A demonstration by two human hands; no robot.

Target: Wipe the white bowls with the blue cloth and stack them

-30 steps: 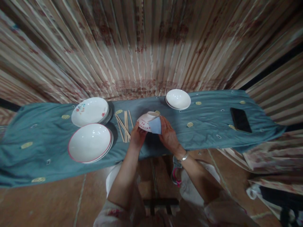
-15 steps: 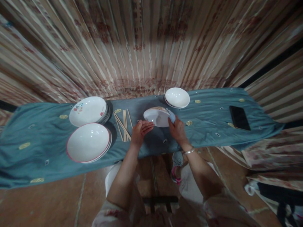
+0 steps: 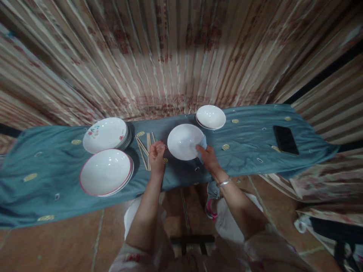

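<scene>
A white bowl (image 3: 183, 141) is in front of me with its smooth inside facing up. My right hand (image 3: 208, 156) grips its right rim, thumb on top, with a light blue cloth (image 3: 203, 143) pinched against the rim. Just left of the bowl, apart from it, is my left hand (image 3: 157, 152), its fingers loosely bent and nothing visible in them. It partly covers several wooden chopsticks (image 3: 143, 147) lying on the teal tablecloth (image 3: 176, 177).
At left are a stack of flower-patterned plates (image 3: 106, 134) and, nearer, a stack of red-rimmed bowls (image 3: 104, 172). Small white bowls (image 3: 211, 116) sit stacked behind the held bowl. A black phone (image 3: 286, 139) lies at right. Curtains (image 3: 176, 75) hang behind the table.
The bowl has tipped from steeply tilted to nearly level, its inside now facing up. My left hand has moved left, away from it, over the chopsticks. My right hand keeps its hold.
</scene>
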